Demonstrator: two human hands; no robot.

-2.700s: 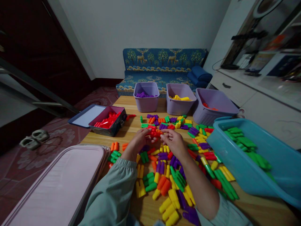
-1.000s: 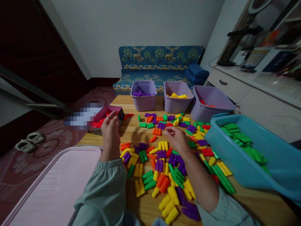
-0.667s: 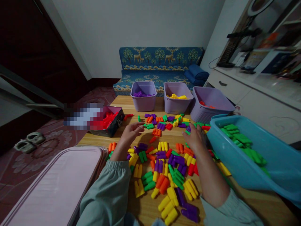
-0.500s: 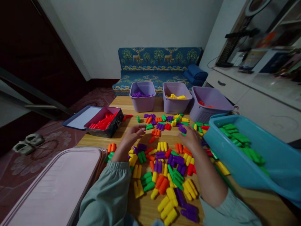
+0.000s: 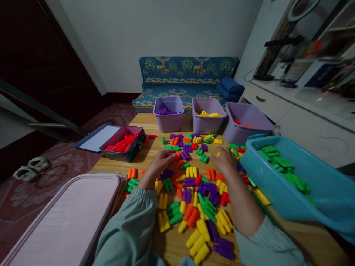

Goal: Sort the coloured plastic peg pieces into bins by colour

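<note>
My left hand (image 5: 160, 163) reaches low over the table with its fingers stretched out. Its fingertips are at an orange plastic finger-shaped piece (image 5: 178, 156), close to a purple piece (image 5: 185, 155); I cannot tell whether they touch it. Across from it, my right hand (image 5: 224, 162) is spread, thumb toward the middle, holding nothing. Between the hands lie a green piece (image 5: 204, 159) and a yellow piece (image 5: 191, 171). Nearer to me, many joined finger-shaped pieces in yellow, purple, green, orange and red are scattered, among them a purple hand-shaped piece (image 5: 223, 248).
Three lilac bins stand at the back, holding purple (image 5: 168, 123), yellow (image 5: 208, 127) and red pieces (image 5: 249, 135). At right a turquoise tub (image 5: 274, 195) contains green pieces. An open tin box (image 5: 133, 153) with red pieces and a pink lid (image 5: 72, 210) are on the left.
Several pieces between my hands have shifted: a purple one and green ones now lie nearer the middle. My left hand has moved slightly right and toward me; my right hand stays spread.
</note>
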